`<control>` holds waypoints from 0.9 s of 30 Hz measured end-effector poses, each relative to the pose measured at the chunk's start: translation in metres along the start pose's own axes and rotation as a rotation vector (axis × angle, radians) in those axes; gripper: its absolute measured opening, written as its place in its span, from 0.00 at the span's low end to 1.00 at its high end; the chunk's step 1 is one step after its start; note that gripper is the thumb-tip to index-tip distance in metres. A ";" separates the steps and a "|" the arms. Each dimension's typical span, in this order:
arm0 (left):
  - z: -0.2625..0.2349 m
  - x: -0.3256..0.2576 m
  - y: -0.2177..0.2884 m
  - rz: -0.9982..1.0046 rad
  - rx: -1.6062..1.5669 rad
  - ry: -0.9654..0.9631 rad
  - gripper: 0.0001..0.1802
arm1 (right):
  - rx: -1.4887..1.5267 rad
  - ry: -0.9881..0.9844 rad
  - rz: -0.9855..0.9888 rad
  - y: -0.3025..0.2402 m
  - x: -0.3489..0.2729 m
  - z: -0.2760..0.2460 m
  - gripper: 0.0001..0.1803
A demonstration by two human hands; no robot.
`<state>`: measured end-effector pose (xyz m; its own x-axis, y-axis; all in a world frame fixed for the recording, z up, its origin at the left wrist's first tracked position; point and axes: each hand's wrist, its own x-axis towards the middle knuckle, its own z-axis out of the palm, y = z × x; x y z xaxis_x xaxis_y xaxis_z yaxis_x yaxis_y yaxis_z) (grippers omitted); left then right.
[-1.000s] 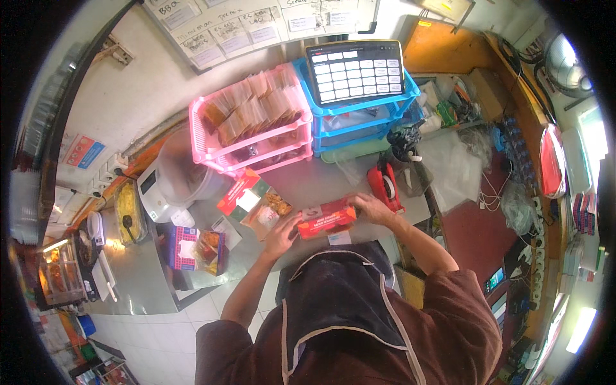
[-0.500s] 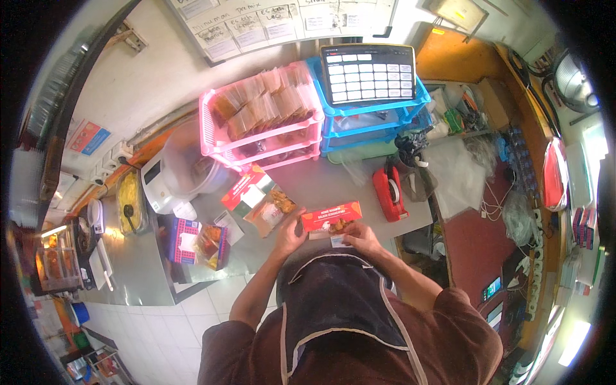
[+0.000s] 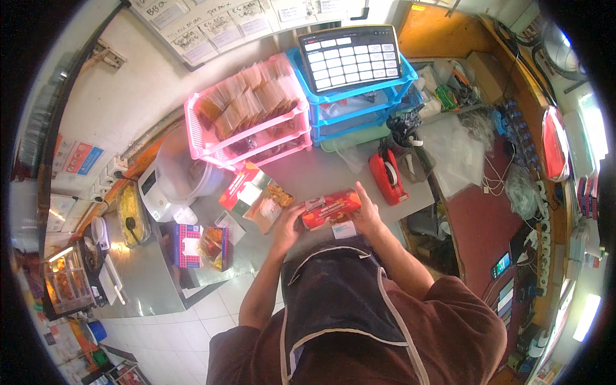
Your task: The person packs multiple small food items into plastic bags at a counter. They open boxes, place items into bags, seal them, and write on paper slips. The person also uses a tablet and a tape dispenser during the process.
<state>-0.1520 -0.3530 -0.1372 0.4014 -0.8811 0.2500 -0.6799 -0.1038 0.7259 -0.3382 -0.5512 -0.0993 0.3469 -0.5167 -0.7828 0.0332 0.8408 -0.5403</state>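
Note:
A red food box (image 3: pixel 335 217) with a printed picture on it lies on the metal counter in front of me, its right end angled away. My left hand (image 3: pixel 289 226) is at its left end, fingers curved against the side. At the right end, my right hand (image 3: pixel 367 215) presses its palm side to the box, the fingers pointing up and away. A small white slip (image 3: pixel 344 230) sits at the box's near edge. Left of my left hand stands an open box (image 3: pixel 248 190) with fried food showing in it.
A blue-and-pink patterned food box (image 3: pixel 190 246) is farther left. Behind stand a pink rack (image 3: pixel 249 138) of sachets and a blue rack (image 3: pixel 359 118) carrying a tablet (image 3: pixel 351 59). A red tape dispenser (image 3: pixel 389 178) is to the right of my right hand.
My right hand has moved from the box's near side to its right end, fingers now straighter. The red box has turned, its right end now farther away. The whole view has shifted slightly.

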 end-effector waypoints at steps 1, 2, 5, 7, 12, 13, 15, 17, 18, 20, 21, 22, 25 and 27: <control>0.002 -0.004 0.000 -0.024 0.016 0.002 0.35 | -0.004 0.021 0.011 -0.004 0.001 -0.006 0.35; 0.005 -0.006 0.001 -0.030 0.030 0.019 0.35 | -0.138 0.045 0.002 -0.004 0.002 -0.009 0.34; 0.015 -0.015 0.001 -0.024 0.087 0.071 0.34 | -0.418 0.153 0.096 -0.006 0.005 -0.022 0.36; 0.021 -0.021 0.001 -0.111 0.017 0.121 0.32 | -0.594 0.070 0.090 -0.010 0.007 -0.033 0.37; 0.034 -0.030 0.007 -0.587 -0.276 0.253 0.27 | -1.012 -0.025 0.077 -0.021 0.010 -0.053 0.41; 0.034 -0.028 0.010 -0.724 -0.481 0.229 0.27 | -0.931 -0.054 0.112 -0.022 0.010 -0.054 0.41; 0.033 -0.020 0.016 -1.120 -0.905 0.108 0.31 | -0.741 -0.071 0.196 -0.021 0.011 -0.054 0.40; 0.033 -0.012 0.028 -1.210 -0.828 0.079 0.30 | -0.517 -0.066 0.288 -0.016 0.012 -0.050 0.40; 0.032 -0.008 0.033 -1.241 -0.790 0.074 0.30 | -0.456 -0.072 0.271 -0.013 0.013 -0.049 0.38; 0.030 -0.004 0.042 -1.153 -1.017 0.137 0.25 | -0.331 -0.065 0.234 -0.004 0.015 -0.046 0.34; 0.029 -0.003 0.045 -1.126 -1.118 0.194 0.23 | -0.190 -0.171 0.214 0.000 0.017 -0.047 0.32; 0.029 -0.002 0.046 -1.109 -1.129 0.173 0.22 | -0.057 -0.224 0.184 0.006 0.019 -0.046 0.30; 0.031 -0.006 0.044 -1.112 -1.135 0.172 0.18 | -0.130 -0.298 -0.009 0.020 0.028 -0.051 0.25; 0.035 -0.011 0.038 -1.103 -1.141 0.161 0.17 | -0.231 -0.282 -0.052 0.025 0.033 -0.056 0.24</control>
<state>-0.2033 -0.3635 -0.1344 0.4721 -0.5481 -0.6904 0.7397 -0.1797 0.6485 -0.3787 -0.5562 -0.1567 0.5957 -0.4662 -0.6540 -0.1437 0.7393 -0.6578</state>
